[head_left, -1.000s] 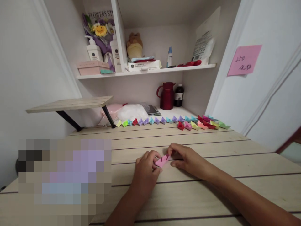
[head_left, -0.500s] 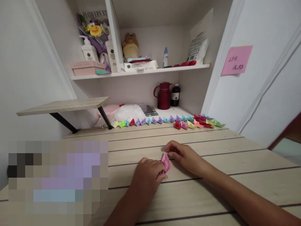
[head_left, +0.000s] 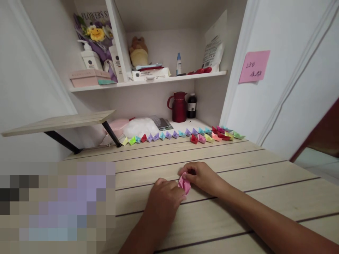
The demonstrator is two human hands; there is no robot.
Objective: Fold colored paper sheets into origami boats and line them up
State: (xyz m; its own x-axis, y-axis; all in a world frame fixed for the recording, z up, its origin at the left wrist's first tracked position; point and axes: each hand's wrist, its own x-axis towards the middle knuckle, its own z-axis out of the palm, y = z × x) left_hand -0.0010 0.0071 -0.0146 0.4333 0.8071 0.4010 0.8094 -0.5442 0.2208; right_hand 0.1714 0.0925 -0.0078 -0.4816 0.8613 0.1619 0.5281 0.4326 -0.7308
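Observation:
A pink folded paper boat [head_left: 185, 184] is held low over the wooden table [head_left: 227, 218], between my two hands. My left hand [head_left: 167, 193] pinches its near end, the fingers curled over the paper. At the far end, the thumb and fingers of my right hand [head_left: 199, 175] close on the paper's tip. The boat's middle bulges open between them, and its ends are partly hidden by my fingers.
Along the table's back edge runs a row of small coloured paper boats [head_left: 162, 135], doubled at the right. A small raised wooden shelf [head_left: 60, 121] on black legs stands at the left. Behind are a red jug [head_left: 179, 107] and a dark bottle [head_left: 191, 106]. The lower left is pixelated.
My right hand has come down onto the far end of the pink paper boat and now grips it. The boat looks wider in the middle. The whole view has shifted slightly.

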